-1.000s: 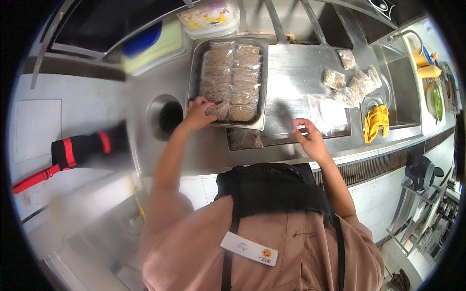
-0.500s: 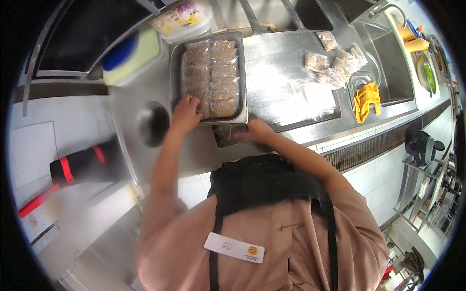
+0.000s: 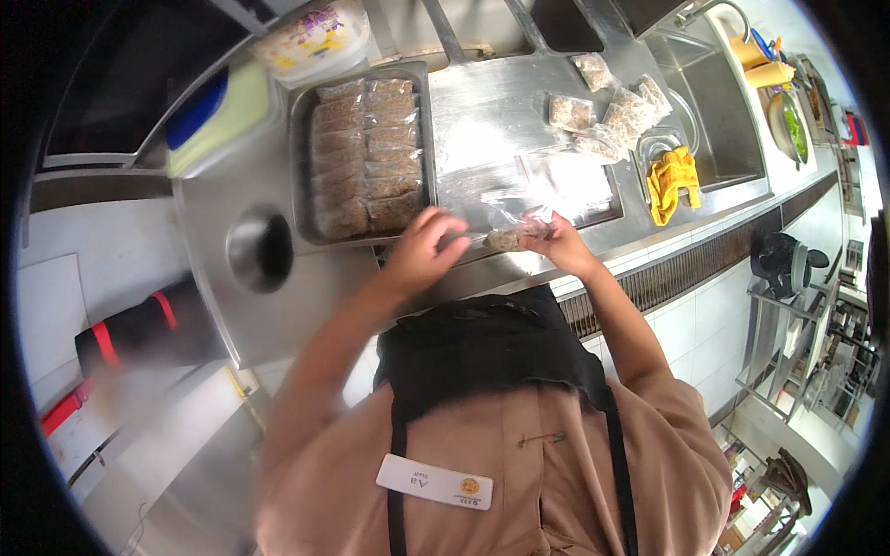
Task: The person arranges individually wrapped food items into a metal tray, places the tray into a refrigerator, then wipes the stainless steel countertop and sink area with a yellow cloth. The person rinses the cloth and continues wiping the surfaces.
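Datum: tray point(image 3: 301, 167), on worktop point(image 3: 324, 296). In tray: packed bags point(image 3: 339, 148), two columns side by side. Front-left of tray: round opening point(image 3: 261, 250), set into worktop. Just behind tray: tub point(image 3: 315, 42). Rear-left of tray: container point(image 3: 227, 130). Near tray's front-right corner: left hand point(image 3: 422, 252). Right of tray, toward worktop's front edge: held bag point(image 3: 505, 239) in right hand point(image 3: 561, 248). Well right of tray: flat bags point(image 3: 579, 185), loose bags point(image 3: 621, 120) behind. Farther right of tray: cloth point(image 3: 672, 183), then sink point(image 3: 709, 120).

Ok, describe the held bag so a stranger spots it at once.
On the steel counter sits a deep metal tray. Right of it, near the counter's front edge, the right hand grips a clear bag with brown filling. Of the filled bags, only this one is held.
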Demonstrator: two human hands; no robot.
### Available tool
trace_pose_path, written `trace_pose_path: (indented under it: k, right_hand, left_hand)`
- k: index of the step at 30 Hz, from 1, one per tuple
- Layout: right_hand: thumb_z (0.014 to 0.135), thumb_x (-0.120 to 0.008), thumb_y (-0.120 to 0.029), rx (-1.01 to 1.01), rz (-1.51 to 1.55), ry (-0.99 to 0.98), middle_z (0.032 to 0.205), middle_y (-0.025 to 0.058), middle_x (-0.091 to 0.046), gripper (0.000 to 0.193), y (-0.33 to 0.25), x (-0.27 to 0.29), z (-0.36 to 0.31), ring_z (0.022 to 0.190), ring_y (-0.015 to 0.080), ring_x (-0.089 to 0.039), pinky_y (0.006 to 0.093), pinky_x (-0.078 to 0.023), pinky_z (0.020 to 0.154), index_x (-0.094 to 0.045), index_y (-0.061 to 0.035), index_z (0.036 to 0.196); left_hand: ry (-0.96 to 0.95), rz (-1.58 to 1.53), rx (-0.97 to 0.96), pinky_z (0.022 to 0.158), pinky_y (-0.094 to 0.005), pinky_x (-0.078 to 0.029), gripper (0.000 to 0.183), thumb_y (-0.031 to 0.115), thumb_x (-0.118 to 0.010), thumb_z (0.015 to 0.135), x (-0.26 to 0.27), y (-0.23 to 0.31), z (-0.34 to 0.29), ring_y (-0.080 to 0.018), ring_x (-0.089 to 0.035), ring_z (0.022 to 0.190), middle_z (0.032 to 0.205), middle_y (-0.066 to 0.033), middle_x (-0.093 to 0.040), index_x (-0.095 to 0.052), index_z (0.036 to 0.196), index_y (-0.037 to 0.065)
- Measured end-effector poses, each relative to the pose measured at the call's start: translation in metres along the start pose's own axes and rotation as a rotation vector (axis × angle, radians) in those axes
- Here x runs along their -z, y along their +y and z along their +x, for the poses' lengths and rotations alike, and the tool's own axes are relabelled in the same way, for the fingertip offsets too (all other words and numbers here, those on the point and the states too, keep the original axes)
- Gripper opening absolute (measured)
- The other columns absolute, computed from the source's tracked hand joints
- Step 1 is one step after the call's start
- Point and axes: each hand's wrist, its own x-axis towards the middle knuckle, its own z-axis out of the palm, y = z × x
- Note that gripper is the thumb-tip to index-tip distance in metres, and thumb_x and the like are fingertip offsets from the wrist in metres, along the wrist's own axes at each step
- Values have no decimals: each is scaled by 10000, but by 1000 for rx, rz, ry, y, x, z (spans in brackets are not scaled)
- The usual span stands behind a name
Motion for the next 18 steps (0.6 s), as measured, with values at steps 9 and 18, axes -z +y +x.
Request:
trace_pose_path:
  k: [9,18]
  right_hand:
    - [777,-700,-28,-140,-188,63,1190,115,-592,285,36,-22,-44,1227,291,-462,401,-362,1025,-594,-45,1041]
    - [671,-665,-105,401,-1391,-68,1388,89,-420,677,17,-15,-46,1319,322,-354,510,-244,1107,-462,-188,1312]
  left_hand:
    - [-403,-308,89,790,-308,-478,350,253,-631,896,-66,-50,19,-178,-600,863,913,-63,-630,-558,1119,-6]
    - [-572,-698,615,577,-277,-470,317,234,-669,842,-90,-69,53,-134,-573,673,801,-44,-598,-558,1020,-4]
